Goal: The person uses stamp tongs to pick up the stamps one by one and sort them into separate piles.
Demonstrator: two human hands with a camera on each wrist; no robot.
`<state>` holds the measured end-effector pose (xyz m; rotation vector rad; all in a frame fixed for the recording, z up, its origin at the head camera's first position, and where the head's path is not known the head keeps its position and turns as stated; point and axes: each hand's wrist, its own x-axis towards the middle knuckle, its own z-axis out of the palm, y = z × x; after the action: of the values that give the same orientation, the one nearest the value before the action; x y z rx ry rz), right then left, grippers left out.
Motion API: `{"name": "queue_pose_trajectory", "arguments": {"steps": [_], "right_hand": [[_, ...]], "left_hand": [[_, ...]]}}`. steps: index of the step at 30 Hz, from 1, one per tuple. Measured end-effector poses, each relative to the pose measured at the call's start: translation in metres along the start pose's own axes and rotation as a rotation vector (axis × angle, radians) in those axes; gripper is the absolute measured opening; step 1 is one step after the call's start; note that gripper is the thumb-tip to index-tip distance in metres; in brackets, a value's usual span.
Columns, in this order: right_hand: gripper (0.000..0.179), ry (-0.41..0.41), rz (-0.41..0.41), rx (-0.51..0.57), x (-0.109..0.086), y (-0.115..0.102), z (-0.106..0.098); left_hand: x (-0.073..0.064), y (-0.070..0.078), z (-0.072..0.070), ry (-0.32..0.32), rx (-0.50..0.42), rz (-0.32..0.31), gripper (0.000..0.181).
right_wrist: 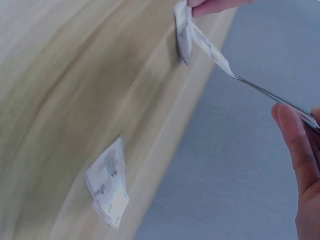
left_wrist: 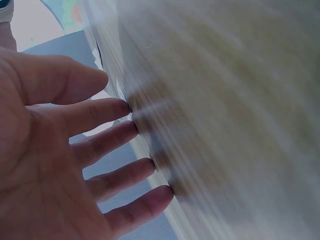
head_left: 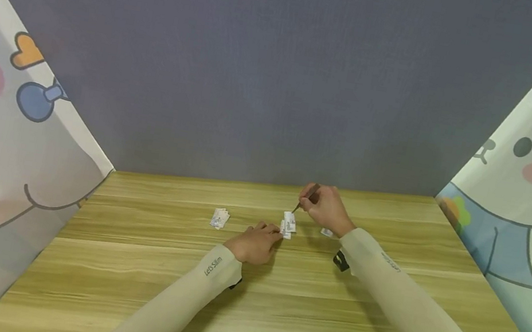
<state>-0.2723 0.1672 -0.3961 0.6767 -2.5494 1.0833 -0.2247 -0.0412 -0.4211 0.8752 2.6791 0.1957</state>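
My right hand pinches a pair of metal tweezers between thumb and fingers. The tweezer tips grip the edge of a small paper stamp, which is lifted at a slant over the middle group of stamps. At that group's left edge my left hand rests its fingertips on the wooden table. Its fingers are spread and nearly straight, seen from the palm side in the left wrist view. A fingertip of it meets the stamps at the top of the right wrist view.
Overlapping stamps with toothed edges lie on the table near my right wrist. Another small pile of stamps lies to the left. A grey panel rises behind the wooden table, with cartoon-printed sheets at both sides.
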Motion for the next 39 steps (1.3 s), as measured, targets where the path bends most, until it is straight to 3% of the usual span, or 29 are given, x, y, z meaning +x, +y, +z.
{"name": "queue_pose_trajectory", "arguments": {"steps": [9, 14, 25, 34, 39], "right_hand": [[0.005, 0.023, 0.023, -0.026, -0.003, 0.002, -0.014], [0.005, 0.057, 0.046, -0.049, -0.008, 0.008, -0.027], [0.005, 0.060, 0.197, -0.019, -0.023, 0.027, -0.051], [0.003, 0.066, 0.208, -0.033, -0.033, 0.045, -0.053], [0.005, 0.068, 0.220, -0.048, -0.037, 0.053, -0.053]], "left_hand": [[0.002, 0.000, -0.002, 0.042, -0.019, 0.031, 0.042], [0.010, 0.004, -0.003, 0.065, -0.027, 0.070, 0.043], [0.036, 0.036, -0.002, 0.057, 0.029, 0.107, 0.045], [0.058, 0.058, 0.000, 0.013, 0.017, 0.095, 0.047], [0.063, 0.067, -0.001, -0.008, 0.048, 0.091, 0.048]]}}
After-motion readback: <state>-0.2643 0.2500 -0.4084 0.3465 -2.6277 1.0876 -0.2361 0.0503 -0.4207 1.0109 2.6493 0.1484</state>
